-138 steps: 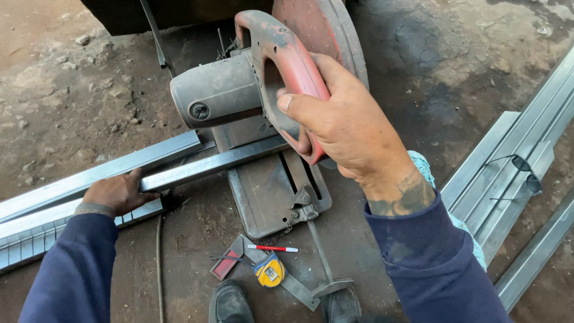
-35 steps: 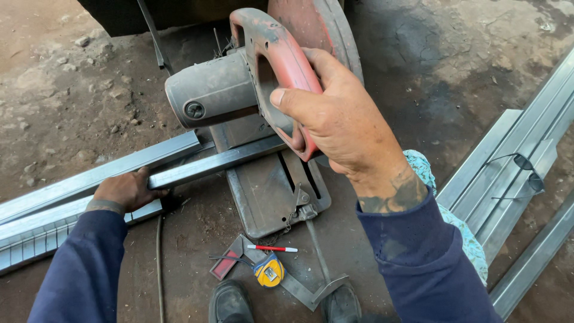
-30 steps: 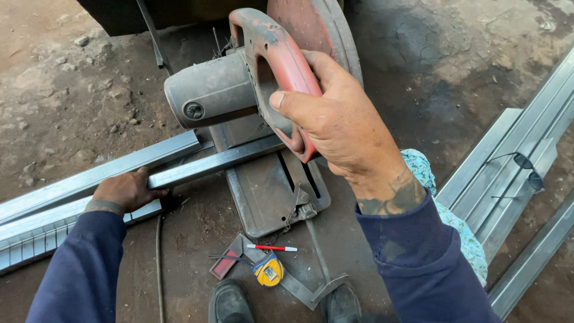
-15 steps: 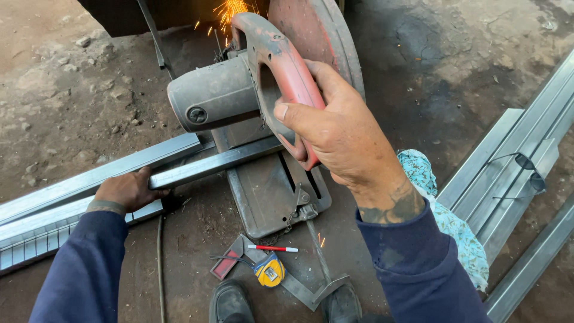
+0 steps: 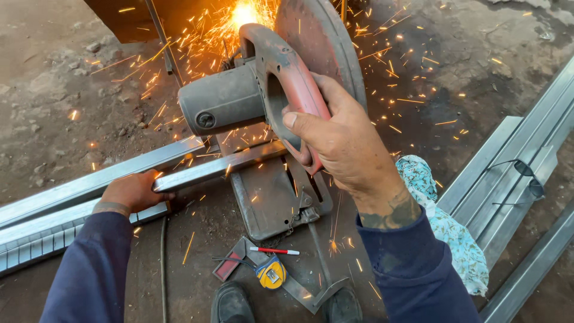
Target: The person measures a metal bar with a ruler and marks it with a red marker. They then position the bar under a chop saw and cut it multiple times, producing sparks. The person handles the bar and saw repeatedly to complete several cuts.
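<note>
Floor: dirty ground (image 5: 54, 90), sparks flying.
Right hand (image 5: 344, 140): wrapped around the red saw handle (image 5: 293, 84).
Left hand (image 5: 134, 190): pressing down the long metal bar (image 5: 221, 164) lying under the saw.

Both hands (image 5: 341, 140) (image 5: 134, 190) clenched, arms outstretched.

No packages, signs or screens appear on this workshop floor; the only label is a small pale sticker on the face of the round yellow tape measure (image 5: 271, 273) lying on the ground beside a red pencil (image 5: 274, 250).
</note>
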